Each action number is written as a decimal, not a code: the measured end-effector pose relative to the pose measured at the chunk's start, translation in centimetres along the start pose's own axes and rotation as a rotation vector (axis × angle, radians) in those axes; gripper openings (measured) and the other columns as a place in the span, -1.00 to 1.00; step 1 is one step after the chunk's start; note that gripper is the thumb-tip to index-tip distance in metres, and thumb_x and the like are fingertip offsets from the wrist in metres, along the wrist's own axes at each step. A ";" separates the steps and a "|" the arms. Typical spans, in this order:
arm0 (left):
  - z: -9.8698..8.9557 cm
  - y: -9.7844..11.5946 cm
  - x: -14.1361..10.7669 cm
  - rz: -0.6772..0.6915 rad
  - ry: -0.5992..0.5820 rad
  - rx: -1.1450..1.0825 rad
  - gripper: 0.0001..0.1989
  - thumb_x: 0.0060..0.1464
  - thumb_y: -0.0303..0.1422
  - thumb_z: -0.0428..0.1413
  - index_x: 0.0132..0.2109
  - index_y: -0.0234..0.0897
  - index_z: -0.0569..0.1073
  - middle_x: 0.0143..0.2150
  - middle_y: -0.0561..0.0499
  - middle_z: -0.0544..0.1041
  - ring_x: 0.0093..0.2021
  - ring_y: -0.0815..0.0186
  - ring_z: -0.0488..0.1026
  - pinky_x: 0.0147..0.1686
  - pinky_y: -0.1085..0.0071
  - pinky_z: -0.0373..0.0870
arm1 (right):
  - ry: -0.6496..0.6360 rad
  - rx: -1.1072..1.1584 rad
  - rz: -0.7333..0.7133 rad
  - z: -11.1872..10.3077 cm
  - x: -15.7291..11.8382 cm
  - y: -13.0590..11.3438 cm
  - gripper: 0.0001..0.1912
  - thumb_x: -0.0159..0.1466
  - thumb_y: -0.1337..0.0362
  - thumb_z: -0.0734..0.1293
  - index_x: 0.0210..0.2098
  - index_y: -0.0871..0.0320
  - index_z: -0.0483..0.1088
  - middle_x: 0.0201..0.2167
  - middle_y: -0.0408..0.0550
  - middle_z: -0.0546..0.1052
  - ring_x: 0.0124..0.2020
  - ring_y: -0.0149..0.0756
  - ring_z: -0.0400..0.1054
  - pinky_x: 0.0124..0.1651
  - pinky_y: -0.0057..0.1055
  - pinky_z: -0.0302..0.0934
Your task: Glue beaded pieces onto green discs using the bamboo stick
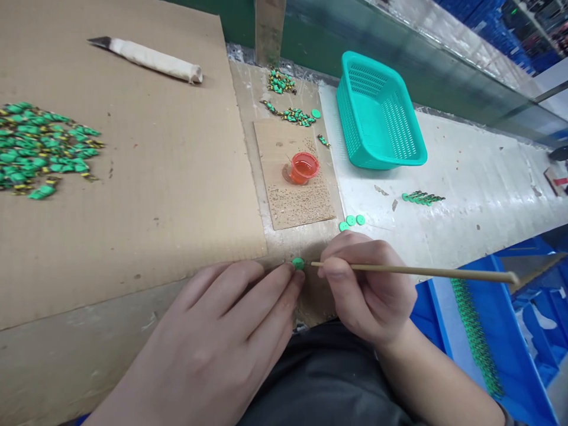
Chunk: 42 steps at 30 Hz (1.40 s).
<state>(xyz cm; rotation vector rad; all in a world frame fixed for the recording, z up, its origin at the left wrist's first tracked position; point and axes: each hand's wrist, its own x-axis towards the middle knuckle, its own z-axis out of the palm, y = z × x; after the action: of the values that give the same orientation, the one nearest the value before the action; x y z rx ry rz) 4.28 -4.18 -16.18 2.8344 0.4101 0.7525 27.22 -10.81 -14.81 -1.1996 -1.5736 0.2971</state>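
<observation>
My left hand (231, 331) pinches a small green disc (297, 263) between its fingertips at the table's front edge. Closed around a thin wooden stick (412, 270), my right hand (368, 284) is just to the right of the disc. The stick's narrow end points left at the disc, with a small gap between them. Three green discs (350, 220) lie just beyond my right hand. Behind my hands, a small red cup (304, 168) of liquid stands on a speckled cardboard piece (284, 207).
Many green, black and yellow pieces (39, 148) lie on cardboard (177, 148) at left, below a wrapped knife (153, 59). A turquoise basket (381, 157) stands at the back. A blue tray (492, 319) with green pieces is at lower right.
</observation>
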 end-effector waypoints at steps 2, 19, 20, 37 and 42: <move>0.0 0.0 0.0 -0.007 -0.004 -0.002 -0.65 0.56 -0.42 0.12 0.33 -0.38 0.65 0.27 -0.17 0.73 0.13 -0.03 0.57 0.13 -0.06 0.45 | 0.083 0.018 0.004 -0.1 0.2 -0.1 -0.87 0.59 0.44 0.40 -0.06 0.06 0.49 -0.35 -0.15 0.58 -0.37 -0.29 0.54 -0.32 -0.25 0.50; 0.6 -0.3 -0.3 -0.006 0.046 -0.019 -0.65 0.54 -0.50 0.07 0.26 -0.33 0.67 0.24 -0.07 0.76 0.10 0.07 0.61 0.08 0.00 0.52 | -0.006 -0.333 -0.093 -0.7 11.7 5.5 -0.73 0.64 0.27 0.41 -0.23 0.00 0.37 -0.31 -0.20 0.47 -0.36 -0.33 0.39 -0.22 -0.31 0.42; 0.6 -0.3 -0.3 -0.012 0.051 -0.020 -0.66 0.54 -0.51 0.07 0.25 -0.32 0.68 0.23 -0.06 0.77 0.09 0.08 0.61 0.07 0.00 0.53 | -0.014 -0.331 -0.096 -0.6 11.6 5.6 -0.71 0.64 0.28 0.41 -0.24 -0.01 0.35 -0.32 -0.20 0.46 -0.37 -0.32 0.38 -0.23 -0.31 0.41; 0.5 -0.2 -0.3 0.003 0.010 -0.036 -0.68 0.55 -0.55 0.08 0.26 -0.42 0.66 0.26 -0.15 0.74 0.13 0.01 0.58 0.12 -0.04 0.43 | 0.017 -0.284 -0.085 -0.4 11.6 5.5 -0.67 0.62 0.31 0.43 -0.26 -0.02 0.30 -0.34 -0.20 0.42 -0.38 -0.33 0.33 -0.27 -0.30 0.35; 0.4 0.0 -0.1 -0.014 0.025 -0.037 -0.70 0.54 -0.54 0.09 0.19 -0.32 0.68 0.21 -0.09 0.76 0.10 0.06 0.60 0.10 0.00 0.44 | 0.083 -0.247 -0.056 -0.4 10.5 3.7 -0.68 0.63 0.22 0.45 -0.27 -0.02 0.36 -0.34 -0.16 0.47 -0.39 -0.30 0.32 -0.33 -0.30 0.36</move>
<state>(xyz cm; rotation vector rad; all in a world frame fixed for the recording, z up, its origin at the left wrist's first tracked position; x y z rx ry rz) 4.39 -4.22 -16.57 2.7872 0.4149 0.7857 30.48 -0.86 -11.12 -1.3353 -1.6011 0.0150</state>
